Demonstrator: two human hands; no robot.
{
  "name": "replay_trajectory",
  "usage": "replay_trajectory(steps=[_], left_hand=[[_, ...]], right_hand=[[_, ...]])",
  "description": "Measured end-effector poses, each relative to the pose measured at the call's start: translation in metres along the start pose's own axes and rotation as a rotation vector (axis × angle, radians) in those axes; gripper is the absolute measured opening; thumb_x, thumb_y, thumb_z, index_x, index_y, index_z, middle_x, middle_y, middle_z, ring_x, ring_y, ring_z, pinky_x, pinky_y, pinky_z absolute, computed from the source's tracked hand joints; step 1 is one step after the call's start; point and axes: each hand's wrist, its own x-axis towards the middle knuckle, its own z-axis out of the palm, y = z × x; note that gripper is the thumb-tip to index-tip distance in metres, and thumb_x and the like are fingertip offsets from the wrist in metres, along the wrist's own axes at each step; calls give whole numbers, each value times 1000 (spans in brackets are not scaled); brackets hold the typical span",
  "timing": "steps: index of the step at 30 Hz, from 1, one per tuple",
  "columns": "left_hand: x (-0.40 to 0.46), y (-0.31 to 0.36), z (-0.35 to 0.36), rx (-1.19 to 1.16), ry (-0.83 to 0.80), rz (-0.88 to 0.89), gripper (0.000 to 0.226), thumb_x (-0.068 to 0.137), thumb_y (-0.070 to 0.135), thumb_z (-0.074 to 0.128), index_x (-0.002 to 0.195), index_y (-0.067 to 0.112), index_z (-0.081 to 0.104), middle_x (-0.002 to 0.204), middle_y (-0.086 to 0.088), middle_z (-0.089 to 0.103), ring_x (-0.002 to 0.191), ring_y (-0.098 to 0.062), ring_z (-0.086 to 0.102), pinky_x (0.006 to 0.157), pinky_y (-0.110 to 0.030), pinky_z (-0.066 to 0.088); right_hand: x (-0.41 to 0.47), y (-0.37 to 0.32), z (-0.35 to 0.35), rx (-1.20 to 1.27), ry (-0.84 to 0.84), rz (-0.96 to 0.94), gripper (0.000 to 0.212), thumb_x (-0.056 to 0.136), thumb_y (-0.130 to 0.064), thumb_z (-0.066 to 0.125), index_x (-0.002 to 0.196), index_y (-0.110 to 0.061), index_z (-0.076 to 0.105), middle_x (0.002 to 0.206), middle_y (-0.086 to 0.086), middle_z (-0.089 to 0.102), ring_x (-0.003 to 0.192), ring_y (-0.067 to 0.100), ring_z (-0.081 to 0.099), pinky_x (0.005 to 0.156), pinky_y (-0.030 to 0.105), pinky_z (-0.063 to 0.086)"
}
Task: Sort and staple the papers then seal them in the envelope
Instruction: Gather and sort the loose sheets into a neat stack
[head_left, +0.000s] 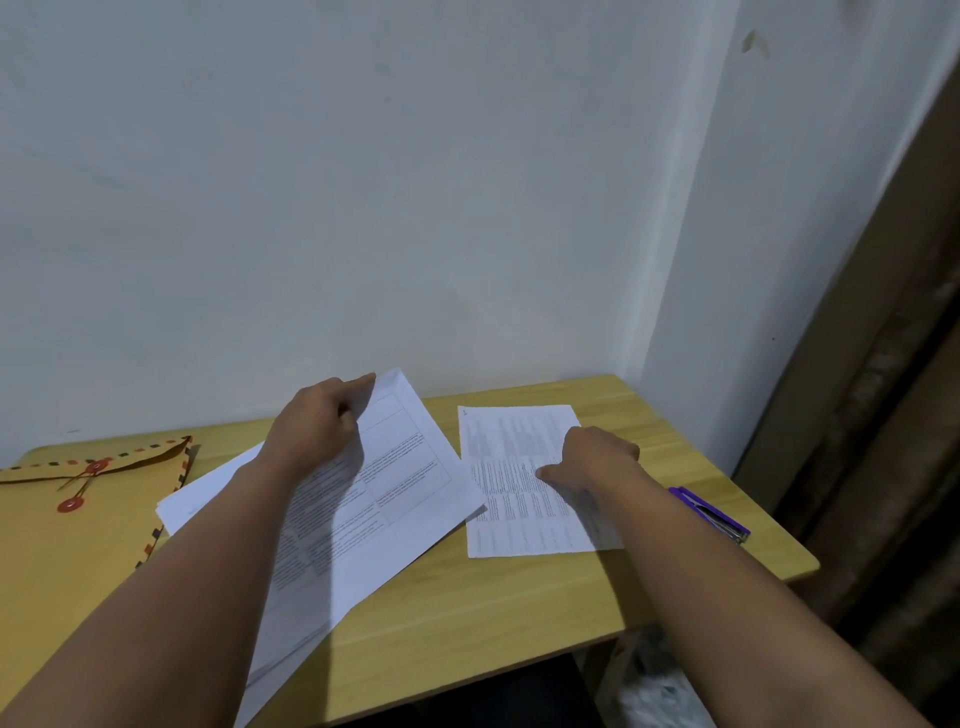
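A stack of printed sheets (405, 467) lies slanted across the middle of the wooden table (467, 597). My left hand (317, 421) pinches the far corner of its top sheet. A separate printed sheet (511, 452) lies flat to the right. My right hand (592, 457) rests on it with the thumb pressing the paper. A brown string-tie envelope (67, 525) lies at the left edge, partly under the stack. Behind my right forearm lies a purple stapler (711, 514), partly hidden.
A pale wall (415, 208) rises right behind the table's far edge. A dark door frame (883, 415) stands to the right of the table. The table's front right corner (810, 564) is close to the stapler.
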Motion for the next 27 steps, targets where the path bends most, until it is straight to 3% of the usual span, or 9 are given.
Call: replay_trajectory(steps=[4, 9, 11, 16, 19, 27], left_hand=[[8, -9, 8, 3, 7, -11, 21, 80, 12, 38, 85, 14, 59, 72, -5, 52, 71, -28, 52, 66, -44, 50], [22, -14, 26, -20, -31, -25, 40, 73, 19, 32, 97, 12, 63, 76, -5, 56, 75, -29, 55, 70, -48, 52], [29, -16, 34, -34, -54, -35, 51, 72, 20, 32, 109, 14, 66, 79, -6, 58, 80, -30, 57, 72, -46, 52], [46, -22, 56, -79, -67, -44, 48, 73, 17, 33, 107, 14, 67, 80, -10, 58, 80, -31, 57, 75, -47, 52], [53, -23, 65, -111, -61, -54, 46, 73, 18, 31, 103, 6, 64, 83, -15, 60, 80, -32, 58, 76, -49, 52], [56, -27, 68, -163, -47, -58, 38, 74, 15, 32, 95, 3, 61, 83, -19, 58, 81, -36, 57, 75, -50, 51]], right_hand=[[2, -13, -21, -109, 21, 39, 66, 82, -67, 71, 130, -23, 58, 131, 3, 62, 124, 33, 60, 107, 59, 41], [34, -24, -21, 53, 101, -71, 38, 88, -46, 68, 114, -18, 65, 110, -1, 66, 99, 28, 62, 97, 43, 44], [45, -26, -15, 176, 93, -134, 45, 88, -45, 69, 125, -19, 64, 124, 0, 66, 110, 29, 63, 91, 39, 46], [85, -30, -11, 223, -3, -212, 84, 77, -67, 77, 145, -26, 53, 150, 2, 53, 138, 29, 51, 109, 48, 46], [105, -30, -15, 151, -18, -185, 96, 63, -79, 79, 141, -28, 55, 143, 0, 57, 133, 28, 53, 108, 49, 46], [121, -19, -12, 193, -50, -135, 80, 56, -79, 85, 110, -27, 56, 103, -10, 65, 106, 21, 60, 103, 49, 46]])
